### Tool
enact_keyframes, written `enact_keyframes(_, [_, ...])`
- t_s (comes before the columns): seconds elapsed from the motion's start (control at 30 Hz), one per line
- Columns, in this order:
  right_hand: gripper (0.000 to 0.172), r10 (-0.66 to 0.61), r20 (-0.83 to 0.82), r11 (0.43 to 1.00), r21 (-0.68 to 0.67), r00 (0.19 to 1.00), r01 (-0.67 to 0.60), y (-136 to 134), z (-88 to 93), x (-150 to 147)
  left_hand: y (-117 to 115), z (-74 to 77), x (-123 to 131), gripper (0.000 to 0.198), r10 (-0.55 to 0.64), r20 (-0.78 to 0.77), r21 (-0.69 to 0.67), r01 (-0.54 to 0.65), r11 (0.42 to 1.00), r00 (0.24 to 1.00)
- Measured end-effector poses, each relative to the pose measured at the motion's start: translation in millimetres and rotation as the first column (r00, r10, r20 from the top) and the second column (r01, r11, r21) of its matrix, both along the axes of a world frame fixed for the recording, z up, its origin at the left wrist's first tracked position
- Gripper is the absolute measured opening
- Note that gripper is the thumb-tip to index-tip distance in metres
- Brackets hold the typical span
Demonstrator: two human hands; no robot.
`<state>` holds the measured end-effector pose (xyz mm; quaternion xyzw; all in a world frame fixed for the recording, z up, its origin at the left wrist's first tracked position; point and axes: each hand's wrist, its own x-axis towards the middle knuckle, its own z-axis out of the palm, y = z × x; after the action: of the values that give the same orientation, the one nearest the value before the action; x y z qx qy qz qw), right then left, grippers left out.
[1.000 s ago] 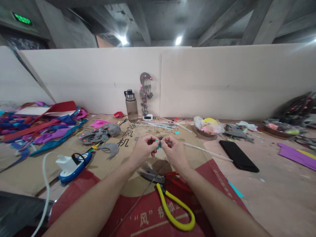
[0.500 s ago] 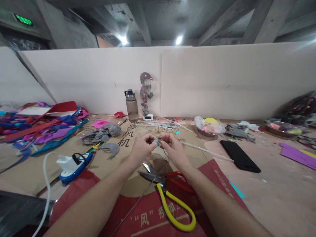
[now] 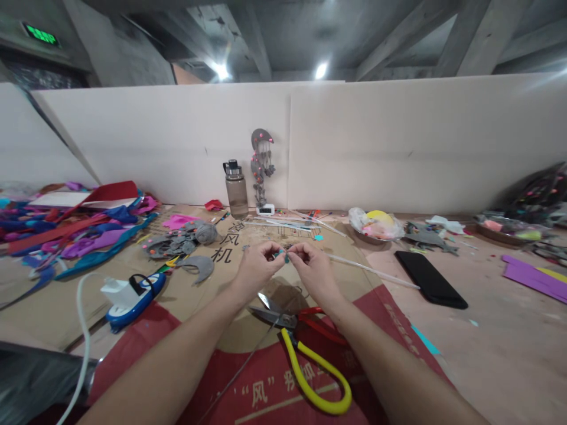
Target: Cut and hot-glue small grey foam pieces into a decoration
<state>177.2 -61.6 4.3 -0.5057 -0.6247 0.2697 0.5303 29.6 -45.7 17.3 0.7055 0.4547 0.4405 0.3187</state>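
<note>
Fingertips nearly touching, my left hand (image 3: 257, 267) and my right hand (image 3: 312, 268) meet over the cardboard (image 3: 239, 330). Between them is a small teal piece (image 3: 280, 254), pinched by my left hand. My right thumb and index finger are pressed together at its right side; what exactly they grip is too small to tell. Below the hands lie scissors (image 3: 290, 330) with one yellow and one red handle, blades apart. A thin grey cord (image 3: 239, 370) runs over the cardboard from the blades toward the front edge.
At the left are grey felt pieces (image 3: 179, 239), a blue power strip (image 3: 135, 301) and colourful felt scraps (image 3: 88, 227). Behind stand a bottle (image 3: 236, 190) and a grey moon ornament (image 3: 262, 159). A glue stick (image 3: 374, 270), black phone (image 3: 429, 278) and bagged bowl (image 3: 374, 227) are at the right.
Both hands have shifted very slightly, with the fingertips a little closer together around the teal piece. The scissors and other things look unmoved.
</note>
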Motion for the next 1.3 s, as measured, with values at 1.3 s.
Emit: enact_keyframes(1.3, [0.012, -0.078, 0.103, 0.994, 0.084, 0.992, 0.069, -7.3, 0.6, -3.6, -3.2, 3.2, -0.2, 0.021, 0.006, -0.058, 0.036, -0.004, 0.999, 0.998])
